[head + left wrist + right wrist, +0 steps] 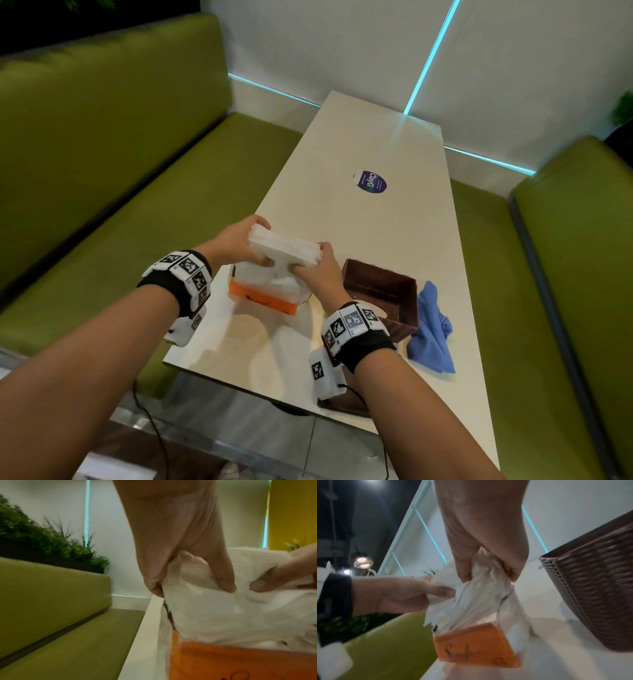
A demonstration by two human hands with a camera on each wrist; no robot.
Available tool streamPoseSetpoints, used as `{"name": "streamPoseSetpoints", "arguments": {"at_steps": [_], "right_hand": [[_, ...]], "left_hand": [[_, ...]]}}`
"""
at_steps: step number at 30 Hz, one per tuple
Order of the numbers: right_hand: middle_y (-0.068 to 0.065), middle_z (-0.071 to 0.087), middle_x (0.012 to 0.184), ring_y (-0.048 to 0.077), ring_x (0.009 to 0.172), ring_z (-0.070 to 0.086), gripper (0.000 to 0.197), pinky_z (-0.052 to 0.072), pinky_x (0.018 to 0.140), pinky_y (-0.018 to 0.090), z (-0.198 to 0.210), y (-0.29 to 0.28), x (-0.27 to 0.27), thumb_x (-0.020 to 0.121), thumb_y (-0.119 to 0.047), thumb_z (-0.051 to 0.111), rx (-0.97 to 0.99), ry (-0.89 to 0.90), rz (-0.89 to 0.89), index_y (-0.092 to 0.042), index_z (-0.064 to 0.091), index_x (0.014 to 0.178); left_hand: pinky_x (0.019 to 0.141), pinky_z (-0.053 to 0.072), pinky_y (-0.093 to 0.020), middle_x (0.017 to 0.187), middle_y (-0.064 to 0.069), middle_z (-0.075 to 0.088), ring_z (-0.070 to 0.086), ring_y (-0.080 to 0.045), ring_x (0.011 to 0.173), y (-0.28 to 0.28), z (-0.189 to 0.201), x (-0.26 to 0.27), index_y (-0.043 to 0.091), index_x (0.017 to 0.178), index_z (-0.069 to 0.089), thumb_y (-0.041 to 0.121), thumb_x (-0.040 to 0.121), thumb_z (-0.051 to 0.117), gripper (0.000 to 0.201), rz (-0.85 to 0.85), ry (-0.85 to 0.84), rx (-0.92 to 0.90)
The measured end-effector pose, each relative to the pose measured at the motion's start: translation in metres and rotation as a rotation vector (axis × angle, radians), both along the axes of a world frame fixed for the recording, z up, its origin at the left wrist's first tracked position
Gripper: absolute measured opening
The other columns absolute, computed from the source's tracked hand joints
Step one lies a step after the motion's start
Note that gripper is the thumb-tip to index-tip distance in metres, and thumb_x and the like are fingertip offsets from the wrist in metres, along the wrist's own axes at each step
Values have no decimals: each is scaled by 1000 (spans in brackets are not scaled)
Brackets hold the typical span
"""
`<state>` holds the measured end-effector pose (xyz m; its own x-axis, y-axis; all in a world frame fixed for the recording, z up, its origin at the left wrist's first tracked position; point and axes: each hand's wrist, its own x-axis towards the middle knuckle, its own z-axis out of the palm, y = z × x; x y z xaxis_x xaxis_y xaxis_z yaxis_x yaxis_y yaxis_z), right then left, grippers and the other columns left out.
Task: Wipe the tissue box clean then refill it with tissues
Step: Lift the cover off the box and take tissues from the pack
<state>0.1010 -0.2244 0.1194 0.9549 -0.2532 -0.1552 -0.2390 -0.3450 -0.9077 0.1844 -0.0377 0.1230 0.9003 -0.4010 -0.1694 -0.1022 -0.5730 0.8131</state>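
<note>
A white stack of tissues [284,247] is held above an orange and clear tissue pack [263,301] that stands on the table. My left hand [239,240] grips the stack's left end, fingers behind and thumb in front [221,574]. My right hand [317,270] grips its right end [481,574]. The pack's plastic top [510,609] hangs from the stack. The brown woven tissue box [383,294] lies upside down with its open bottom up, just right of my right hand [488,561].
A crumpled blue cloth [433,329] lies right of the box. A round sticker [370,181] sits mid-table on the cream table [376,137]. Green benches [102,171] flank the table on both sides. A planter [34,536] tops the left bench back.
</note>
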Motion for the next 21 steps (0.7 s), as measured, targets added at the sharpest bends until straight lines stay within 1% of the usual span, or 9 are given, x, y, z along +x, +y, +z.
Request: {"name": "streamPoseSetpoints", "arguments": {"at_steps": [4, 6, 9, 10, 11, 13, 15, 18, 21], "right_hand": [[3, 61, 110, 20, 101, 63, 56, 55, 89, 35, 11, -4, 2, 75, -15, 78, 316, -12, -101, -13, 46, 121], [7, 65, 116, 22, 101, 66, 55, 56, 86, 35, 15, -7, 4, 76, -17, 79, 449, -16, -126, -10, 50, 121], [14, 66, 121, 27, 105, 67, 57, 56, 90, 44, 22, -10, 5, 76, -17, 80, 638, -34, -134, -7, 53, 125], [14, 66, 121, 28, 105, 67, 56, 56, 91, 46, 23, -11, 5, 78, -15, 78, 690, -43, -136, -7, 53, 127], [14, 66, 122, 28, 106, 67, 55, 55, 92, 46, 27, -13, 4, 79, -13, 77, 723, -48, -134, -7, 52, 128], [14, 65, 125, 29, 109, 66, 56, 54, 94, 47, 30, -15, 4, 81, -14, 75, 762, -46, -127, -8, 51, 131], [14, 64, 126, 30, 112, 64, 57, 52, 96, 49, 32, -18, 2, 82, -16, 75, 775, -46, -126, -9, 50, 133], [13, 63, 127, 30, 114, 63, 59, 53, 95, 46, 36, -20, -2, 82, -21, 73, 777, -38, -144, -11, 49, 135], [10, 63, 129, 27, 115, 62, 54, 55, 89, 40, 42, -26, -8, 88, -25, 66, 717, 3, -132, -15, 46, 137]], "left_hand": [[76, 56, -33, 107, 1, 62, 63, -15, 92, 1, 15, -4, 24, 126, 45, 13, 65, 89, 76, 134, 85, -264], [77, 58, -34, 112, 1, 62, 65, -13, 93, 1, 23, -6, 22, 129, 43, 15, 66, 89, 78, 190, 130, -393], [83, 59, -42, 121, -9, 63, 69, -26, 102, -1, 32, -9, 25, 131, 44, 35, 51, 95, 95, 257, 237, -575], [82, 59, -43, 123, -12, 62, 68, -29, 104, -2, 35, -10, 25, 132, 44, 37, 49, 95, 98, 266, 285, -621], [77, 61, -41, 126, -13, 61, 68, -30, 103, -4, 38, -11, 25, 134, 43, 35, 55, 92, 94, 265, 324, -662], [64, 60, -31, 130, -10, 59, 68, -24, 98, -10, 43, -15, 22, 138, 39, 25, 74, 82, 77, 265, 361, -697], [59, 59, -29, 126, -4, 59, 66, -19, 94, -16, 48, -18, 23, 140, 36, 21, 85, 72, 65, 272, 379, -681], [68, 61, -33, 117, -1, 62, 66, -18, 92, -25, 52, -22, 27, 139, 33, 24, 90, 66, 59, 281, 426, -667], [73, 60, -37, 114, -4, 60, 65, -20, 91, -39, 53, -26, 26, 141, 27, 23, 89, 67, 65, 323, 434, -627]]}}
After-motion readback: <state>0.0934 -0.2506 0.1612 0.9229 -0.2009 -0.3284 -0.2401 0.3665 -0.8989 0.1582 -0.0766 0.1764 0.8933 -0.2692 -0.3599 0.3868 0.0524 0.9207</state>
